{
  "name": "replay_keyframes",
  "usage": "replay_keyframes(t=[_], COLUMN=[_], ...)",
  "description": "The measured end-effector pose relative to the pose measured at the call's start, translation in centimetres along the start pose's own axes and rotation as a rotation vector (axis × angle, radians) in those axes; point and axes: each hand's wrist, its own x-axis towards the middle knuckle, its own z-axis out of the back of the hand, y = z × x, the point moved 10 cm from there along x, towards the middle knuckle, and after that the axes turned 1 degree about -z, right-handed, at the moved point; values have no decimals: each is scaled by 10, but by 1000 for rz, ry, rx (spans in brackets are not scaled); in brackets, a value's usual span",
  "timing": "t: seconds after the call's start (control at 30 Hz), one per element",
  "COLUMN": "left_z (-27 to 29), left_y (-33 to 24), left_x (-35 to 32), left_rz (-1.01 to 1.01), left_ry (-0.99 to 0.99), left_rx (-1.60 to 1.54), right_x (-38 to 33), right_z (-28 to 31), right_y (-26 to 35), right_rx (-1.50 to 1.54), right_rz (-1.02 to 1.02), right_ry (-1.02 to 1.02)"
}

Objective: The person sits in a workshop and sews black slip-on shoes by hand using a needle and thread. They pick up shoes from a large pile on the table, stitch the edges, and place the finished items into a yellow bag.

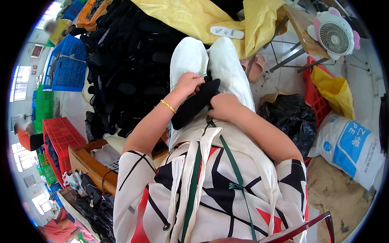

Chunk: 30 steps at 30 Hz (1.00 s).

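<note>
A black, elongated, sole-shaped fabric piece (pixel 195 106), possibly a shoe part, lies slanted over my lap on the white apron. My left hand (pixel 190 86) is closed on its upper left side, the fingertips pinching the black material. At its right edge my right hand (pixel 224 107) is curled closed. A small dark thing at the end of a green ribbon (pixel 231 162) shows under that hand, but what the fingers grip is hidden. Beyond my knees and to the left is a large heap of similar black pieces (pixel 125 60).
A yellow sheet (pixel 182 20) bears a white sole-shaped piece (pixel 227 32). Right are a fan (pixel 334 34) on a wooden stool (pixel 306 34), a black bag (pixel 289 117) and a white sack (pixel 348 146). Left are a wooden drawer (pixel 89 166), red crate (pixel 63 135) and blue crate (pixel 71 65).
</note>
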Motion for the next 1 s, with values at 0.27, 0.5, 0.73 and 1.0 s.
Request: replay_keyframes(t=[0.27,0.5,0.73,1.0], left_z=[-6,1,-1,-7], left_y=[9,13,10,6], left_x=[-4,0,-4,-11], left_rz=[21,27,18,32], left_ry=[31,22,-3,-8], left_rx=[-139,-150,-188,-211], right_x=[-17,2,-22,-35], right_z=[11,-7,-12,50], right_y=[-34,-4,-74,-61], right_rx=[223,179,524,597], right_rz=[-163,-107,-263,-3], right_ry=[-44,-25,-215,-332])
